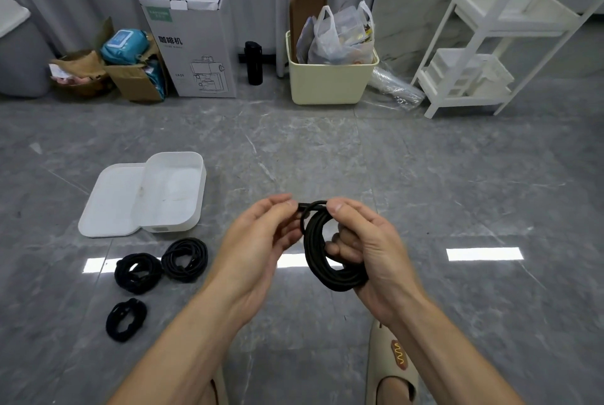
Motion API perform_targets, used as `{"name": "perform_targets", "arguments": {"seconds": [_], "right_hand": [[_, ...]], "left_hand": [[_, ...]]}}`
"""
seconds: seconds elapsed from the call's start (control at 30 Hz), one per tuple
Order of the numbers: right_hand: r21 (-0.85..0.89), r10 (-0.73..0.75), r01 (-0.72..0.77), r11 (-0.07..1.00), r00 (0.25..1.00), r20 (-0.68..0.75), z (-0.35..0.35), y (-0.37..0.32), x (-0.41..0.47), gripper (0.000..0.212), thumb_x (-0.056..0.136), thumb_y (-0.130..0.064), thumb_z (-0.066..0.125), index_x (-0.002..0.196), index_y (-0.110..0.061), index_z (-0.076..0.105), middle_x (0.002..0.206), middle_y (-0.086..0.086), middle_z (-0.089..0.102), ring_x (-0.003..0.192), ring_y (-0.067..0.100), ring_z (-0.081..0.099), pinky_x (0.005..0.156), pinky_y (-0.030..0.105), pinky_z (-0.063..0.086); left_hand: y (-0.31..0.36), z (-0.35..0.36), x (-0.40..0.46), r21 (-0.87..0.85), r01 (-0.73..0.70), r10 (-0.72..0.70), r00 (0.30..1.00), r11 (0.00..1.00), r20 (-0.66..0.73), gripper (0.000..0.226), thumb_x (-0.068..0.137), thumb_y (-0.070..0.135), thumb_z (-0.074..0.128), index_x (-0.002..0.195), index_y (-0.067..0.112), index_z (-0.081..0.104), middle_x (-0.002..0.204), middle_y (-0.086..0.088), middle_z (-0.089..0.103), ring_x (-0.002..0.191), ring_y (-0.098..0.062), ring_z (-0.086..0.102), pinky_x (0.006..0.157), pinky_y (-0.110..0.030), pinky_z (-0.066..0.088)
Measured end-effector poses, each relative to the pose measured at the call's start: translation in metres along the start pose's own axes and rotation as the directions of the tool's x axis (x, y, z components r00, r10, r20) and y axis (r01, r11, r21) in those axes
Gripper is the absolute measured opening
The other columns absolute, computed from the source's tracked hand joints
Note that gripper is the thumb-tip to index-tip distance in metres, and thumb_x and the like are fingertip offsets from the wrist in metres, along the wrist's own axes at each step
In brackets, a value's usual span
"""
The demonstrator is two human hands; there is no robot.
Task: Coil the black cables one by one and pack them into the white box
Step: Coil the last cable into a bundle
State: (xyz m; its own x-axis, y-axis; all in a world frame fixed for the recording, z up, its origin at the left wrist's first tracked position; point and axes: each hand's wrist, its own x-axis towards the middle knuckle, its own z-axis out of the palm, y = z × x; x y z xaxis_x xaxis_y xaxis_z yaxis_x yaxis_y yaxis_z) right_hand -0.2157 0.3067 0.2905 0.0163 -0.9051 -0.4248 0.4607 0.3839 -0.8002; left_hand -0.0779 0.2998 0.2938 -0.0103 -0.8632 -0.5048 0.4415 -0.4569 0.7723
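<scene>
Three coils on floor: black round cable coils, left of hands; one (185, 260) nearest box, one (138, 272) beside it, smallest (126, 319) nearer the camera.
Held coil: black cable coil (330, 257), mid-air, centre of view.
R hand (366, 251): fingers curled thru coil, thumb on top, gripping.
L hand (261, 241): thumb + fingers pinch cable end at coil top.
White box (173, 192): rectangular plastic, open, on grey marble floor (425, 176); nothing visible inside.
Lid (112, 202): white, flat, touching box's left side.
</scene>
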Motion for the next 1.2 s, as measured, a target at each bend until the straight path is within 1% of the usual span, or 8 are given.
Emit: {"name": "perform_targets", "arguments": {"seconds": [0.13, 0.3, 0.47, 0.63, 0.8, 0.97, 1.07, 1.2], "right_hand": [[0.075, 0.003, 0.000, 0.997, 0.999, -0.035, -0.004, -0.003, 0.001, 0.010, 0.070, -0.023, 0.074, 0.074, -0.015, 0.070, 0.046, -0.006, 0.024, 0.037, 0.006, 0.023, 0.046, 0.019, 0.042], [0.162, 0.011, -0.012, 0.987, 1.000, 0.011, -0.007, -0.001, 0.000, 0.014, 0.076, -0.026, 0.072, 0.078, -0.014, 0.067, 0.046, -0.005, 0.022, 0.040, 0.007, 0.023, 0.052, 0.021, 0.047], [0.130, 0.055, -0.067, 0.989, 0.994, 0.093, -0.004, 0.000, -0.003, 0.031, 0.078, -0.027, 0.068, 0.104, -0.011, 0.062, 0.054, -0.002, 0.032, 0.049, 0.009, 0.034, 0.054, 0.018, 0.044], [-0.103, 0.279, -0.262, 0.959, 0.937, 0.212, -0.009, -0.006, -0.006, 0.047, 0.089, -0.050, 0.056, 0.110, -0.010, 0.068, 0.055, 0.002, 0.035, 0.053, 0.016, 0.043, 0.062, 0.024, 0.047], [-0.297, 0.329, -0.274, 0.915, 0.932, 0.155, -0.011, -0.008, -0.009, 0.055, 0.078, -0.067, 0.058, 0.063, -0.015, 0.051, 0.050, 0.001, 0.028, 0.049, 0.016, 0.042, 0.073, 0.030, 0.041], [-0.120, 0.271, -0.259, 0.959, 0.957, 0.106, -0.004, -0.009, -0.016, 0.051, 0.070, -0.059, 0.067, 0.049, -0.021, 0.040, 0.045, -0.004, 0.022, 0.040, 0.010, 0.027, 0.071, 0.025, 0.044], [-0.003, 0.258, -0.258, 0.966, 0.961, 0.098, -0.001, -0.008, -0.019, 0.048, 0.071, -0.055, 0.068, 0.049, -0.021, 0.042, 0.043, -0.006, 0.023, 0.036, 0.009, 0.027, 0.067, 0.024, 0.050], [0.136, 0.255, -0.273, 0.953, 0.958, 0.135, -0.002, -0.008, -0.021, 0.041, 0.073, -0.047, 0.067, 0.053, -0.018, 0.049, 0.041, -0.006, 0.027, 0.033, 0.007, 0.030, 0.053, 0.021, 0.050]], "left_hand": [[0.006, -0.003, 0.000, -0.142, 0.017, -0.015, 1.000, 0.990, 0.011, 0.012, 0.094, 0.009, 0.060, 0.106, 0.010, 0.058, 0.082, -0.004, 0.070, 0.074, -0.010, 0.068, 0.075, -0.023, 0.057], [0.005, -0.007, 0.000, 0.130, 0.052, -0.075, 0.980, 0.990, 0.182, 0.051, 0.084, 0.039, 0.071, 0.126, 0.012, 0.063, 0.121, -0.010, 0.069, 0.109, -0.020, 0.069, 0.097, -0.036, 0.052], [-0.008, -0.001, -0.005, 0.354, -0.072, -0.016, 0.970, 0.932, 0.242, 0.033, 0.077, 0.017, 0.068, 0.109, 0.009, 0.070, 0.094, -0.011, 0.072, 0.095, -0.020, 0.067, 0.091, -0.030, 0.051], [-0.007, -0.006, -0.005, 0.659, -0.307, 0.212, 0.952, 0.687, 0.222, 0.019, 0.087, 0.012, 0.066, 0.093, 0.028, 0.073, 0.080, -0.005, 0.071, 0.083, -0.025, 0.066, 0.082, -0.035, 0.051], [-0.005, -0.010, -0.010, 0.754, -0.482, 0.343, 0.870, 0.446, 0.354, 0.014, 0.091, 0.018, 0.065, 0.093, 0.030, 0.073, 0.069, 0.007, 0.066, 0.059, -0.012, 0.057, 0.057, -0.023, 0.043], [-0.002, -0.014, -0.005, 0.764, -0.569, 0.389, 0.806, 0.305, 0.445, 0.016, 0.090, 0.040, 0.059, 0.095, 0.031, 0.072, 0.063, 0.004, 0.061, 0.057, -0.018, 0.054, 0.055, -0.027, 0.042], [0.001, -0.013, -0.006, 0.748, -0.545, 0.356, 0.832, 0.379, 0.426, 0.007, 0.090, 0.033, 0.066, 0.094, 0.033, 0.072, 0.067, 0.004, 0.065, 0.061, -0.018, 0.060, 0.061, -0.030, 0.048], [0.008, -0.009, -0.008, 0.540, -0.224, 0.041, 0.943, 0.811, 0.331, 0.017, 0.091, 0.015, 0.070, 0.105, 0.023, 0.070, 0.074, 0.005, 0.071, 0.073, -0.011, 0.068, 0.079, -0.027, 0.051]]}}
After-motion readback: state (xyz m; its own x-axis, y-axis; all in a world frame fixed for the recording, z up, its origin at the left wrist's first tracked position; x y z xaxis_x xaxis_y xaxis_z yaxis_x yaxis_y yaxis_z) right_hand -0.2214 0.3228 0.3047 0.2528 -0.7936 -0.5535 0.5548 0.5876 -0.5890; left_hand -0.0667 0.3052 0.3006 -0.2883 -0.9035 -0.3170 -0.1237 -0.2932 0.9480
